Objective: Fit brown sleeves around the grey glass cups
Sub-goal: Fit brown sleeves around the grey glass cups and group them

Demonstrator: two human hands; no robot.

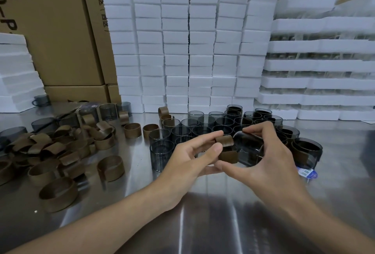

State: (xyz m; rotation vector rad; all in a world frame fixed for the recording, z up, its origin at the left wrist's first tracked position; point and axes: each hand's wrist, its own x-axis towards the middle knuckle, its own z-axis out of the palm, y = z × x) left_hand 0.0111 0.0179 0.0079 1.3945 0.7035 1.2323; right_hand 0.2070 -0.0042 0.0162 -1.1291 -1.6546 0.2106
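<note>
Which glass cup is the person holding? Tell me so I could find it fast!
Start at the tall wall of white foam blocks, then drop down to the crowd of grey glass cups standing on the shiny metal table. Just in front of them, the right hand holds one grey glass cup. It alone lies tipped sideways in the air, meeting a brown sleeve pinched by the left hand.

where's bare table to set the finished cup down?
Bare steel runs along the near edge under both forearms, and on the right of the table beyond the sleeved cup. A narrow strip lies between the loose sleeves and the cup cluster. Left side and centre back are crowded.
</note>
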